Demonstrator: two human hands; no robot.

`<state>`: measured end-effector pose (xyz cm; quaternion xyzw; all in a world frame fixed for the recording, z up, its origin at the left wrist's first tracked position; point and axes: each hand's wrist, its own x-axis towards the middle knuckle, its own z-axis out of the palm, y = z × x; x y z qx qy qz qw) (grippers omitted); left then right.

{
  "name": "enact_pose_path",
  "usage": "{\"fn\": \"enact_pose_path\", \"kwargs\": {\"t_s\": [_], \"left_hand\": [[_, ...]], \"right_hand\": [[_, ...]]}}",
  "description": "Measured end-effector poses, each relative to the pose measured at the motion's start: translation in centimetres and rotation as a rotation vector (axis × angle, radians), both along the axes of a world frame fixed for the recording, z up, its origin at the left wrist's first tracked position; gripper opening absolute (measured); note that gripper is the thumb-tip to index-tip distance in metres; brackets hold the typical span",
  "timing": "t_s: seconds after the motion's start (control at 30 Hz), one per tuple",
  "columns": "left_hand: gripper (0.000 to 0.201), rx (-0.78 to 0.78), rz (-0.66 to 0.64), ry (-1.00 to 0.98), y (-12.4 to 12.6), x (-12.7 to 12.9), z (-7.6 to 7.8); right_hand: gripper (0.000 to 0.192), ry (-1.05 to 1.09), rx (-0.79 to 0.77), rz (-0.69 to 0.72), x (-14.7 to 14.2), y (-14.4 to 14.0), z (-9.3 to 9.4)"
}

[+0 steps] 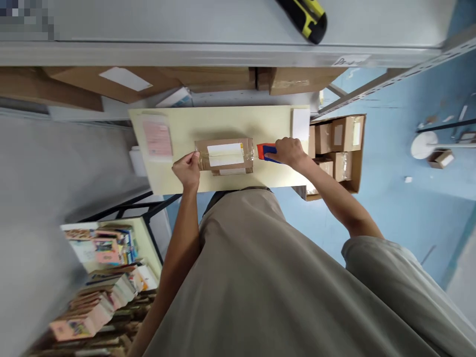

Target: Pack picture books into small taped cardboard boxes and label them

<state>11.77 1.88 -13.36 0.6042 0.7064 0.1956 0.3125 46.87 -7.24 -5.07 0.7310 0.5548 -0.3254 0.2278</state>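
Note:
A small brown cardboard box (225, 154) with a white label lies on the pale yellow tabletop (186, 124), with shiny clear tape at its ends. My left hand (187, 169) is closed at the box's left end, its thumb and fingers pinching that edge. Just off the right end, my right hand (290, 151) grips a red-and-blue tape dispenser (267, 151). A clear strip seems to run between the dispenser and the box. Part of the dispenser is hidden under my fingers.
A pink printed sheet (157, 137) and a white pad (300, 124) lie at the table's ends. Beyond stands a metal shelf (208, 53) bearing a yellow-black handled tool (310, 20). A large carton (356, 173) of small boxes is at right; stacked books (89, 312) are lower left.

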Motion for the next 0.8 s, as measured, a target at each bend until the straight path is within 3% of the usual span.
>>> {"fn": "enact_pose_path", "kwargs": {"t_s": [0.17,0.3,0.4,0.53,0.63,0.7,0.8], "left_hand": [[0.019,-0.037,-0.006,-0.003,0.4,-2.1,-0.4],[0.022,-0.042,-0.01,-0.022,0.0,-1.7,0.0],[0.023,-0.061,-0.012,-0.05,-0.3,-1.5,0.2],[0.058,-0.102,0.015,-0.108,-0.3,-1.4,0.2],[0.059,-0.021,-0.03,-0.086,-0.2,-0.6,1.3],[0.052,0.103,-0.137,-0.12,-0.2,0.7,3.3],[0.046,0.308,-0.382,-0.287,-0.3,3.6,8.3]], "right_hand": [[0.049,0.061,0.104,-0.152,-4.3,0.4,-2.1],[0.043,0.074,0.178,-0.318,-5.3,-0.6,-3.5],[0.051,-0.003,0.153,-0.373,-5.5,-2.4,-3.2],[0.06,-0.05,0.164,-0.503,-5.8,-5.4,-0.2],[0.058,-0.034,0.2,-0.597,-6.1,-6.7,3.0],[0.057,0.031,0.266,-0.621,-6.5,-6.7,5.1],[0.059,0.185,0.426,-0.587,-7.2,-4.9,7.9]]}}
